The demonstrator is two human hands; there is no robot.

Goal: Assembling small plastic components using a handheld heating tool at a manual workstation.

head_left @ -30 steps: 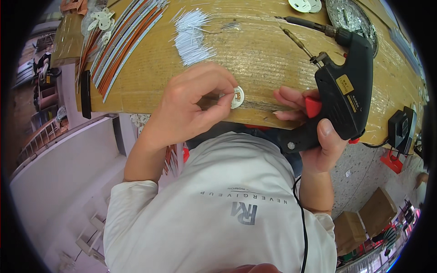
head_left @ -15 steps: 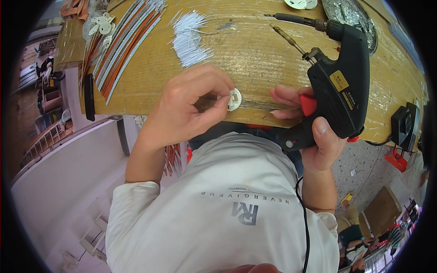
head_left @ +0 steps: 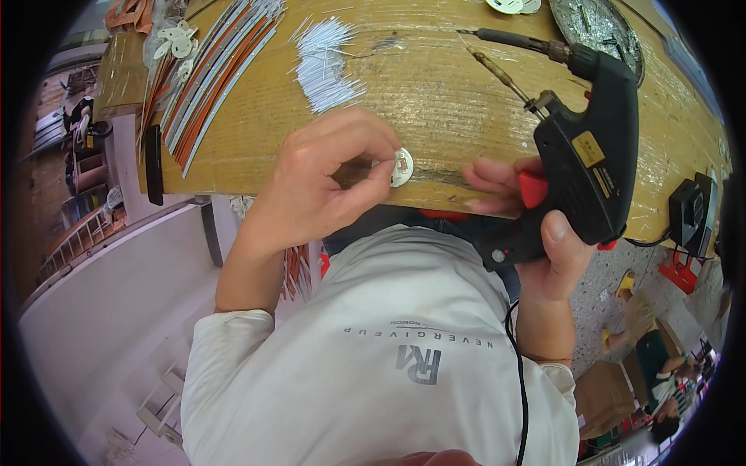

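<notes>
Black gun-shaped tool (head_left: 614,147), red trigger (head_left: 532,189), yellow label (head_left: 588,147), right of frame; white disc (head_left: 402,168) at centre; yellow-brown tabletop (head_left: 443,97); orange, grey and white strips (head_left: 216,78), upper left; white shirt (head_left: 334,388), dark lettering (head_left: 420,365), lower centre.

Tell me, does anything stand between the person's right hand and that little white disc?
Nothing visible stands between the right hand, which holds the black tool, and the white disc. The left hand pinches the disc's left edge from the other side.
</notes>
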